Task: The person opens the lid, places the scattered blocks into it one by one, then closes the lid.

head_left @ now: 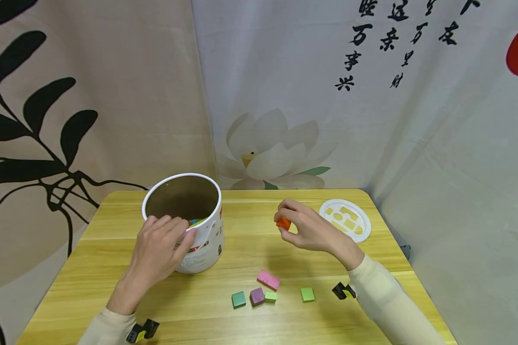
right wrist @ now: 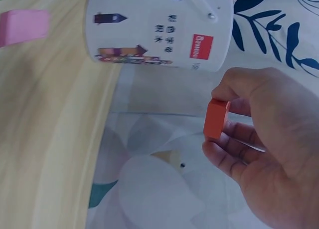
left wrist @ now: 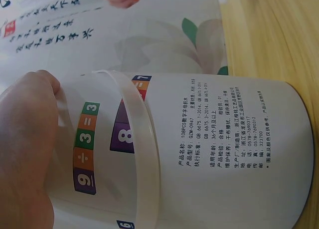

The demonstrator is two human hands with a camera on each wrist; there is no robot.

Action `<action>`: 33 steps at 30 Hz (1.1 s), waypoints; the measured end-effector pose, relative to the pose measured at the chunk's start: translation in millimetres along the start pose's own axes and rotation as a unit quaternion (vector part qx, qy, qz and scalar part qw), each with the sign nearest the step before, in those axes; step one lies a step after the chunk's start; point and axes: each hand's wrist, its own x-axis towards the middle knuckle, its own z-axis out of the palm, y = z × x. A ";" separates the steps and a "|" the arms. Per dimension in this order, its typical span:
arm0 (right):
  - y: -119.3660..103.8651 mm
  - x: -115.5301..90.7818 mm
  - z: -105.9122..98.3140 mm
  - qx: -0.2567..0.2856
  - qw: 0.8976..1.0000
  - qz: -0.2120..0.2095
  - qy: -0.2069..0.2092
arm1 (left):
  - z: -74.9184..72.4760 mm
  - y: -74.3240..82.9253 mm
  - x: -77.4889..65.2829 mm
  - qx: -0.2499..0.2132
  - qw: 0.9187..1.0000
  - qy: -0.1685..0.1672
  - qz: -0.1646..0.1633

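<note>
My right hand (head_left: 302, 226) pinches an orange block (right wrist: 217, 119) between thumb and fingertips, raised above the table to the right of the bucket. With fingers over its near rim and thumb outside, my left hand (head_left: 161, 244) grips a white printed bucket (head_left: 203, 251). A few coloured pieces show through the bucket's open top; the rest of its inside is hidden. On the table in front lie a pink block (head_left: 268, 280), a purple block (head_left: 257, 297), a teal block (head_left: 238, 300), a small green block (head_left: 270, 297) and a separate light green block (head_left: 308, 294).
A white lid with cut-out shapes (head_left: 360, 225) lies at the back right of the wooden table (head_left: 125, 215). Behind the table hangs a printed cloth (head_left: 280, 72) with a flower, leaves and writing.
</note>
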 end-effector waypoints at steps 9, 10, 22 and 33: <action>-7.1 47.7 -5.2 0.003 0.999 -0.037 0.015 | 0.3 0.4 0.5 -0.002 1.000 0.002 0.000; -7.7 53.0 -5.1 0.003 0.999 -0.044 0.019 | 0.3 0.3 0.6 -0.002 1.000 0.002 0.001; -20.2 111.5 1.5 0.015 0.996 -0.078 0.043 | 0.6 0.2 -0.5 0.000 1.000 -0.003 -0.004; -29.5 157.0 17.6 0.032 0.996 -0.076 0.021 | 0.2 -1.4 -1.0 -0.001 1.000 -0.003 0.004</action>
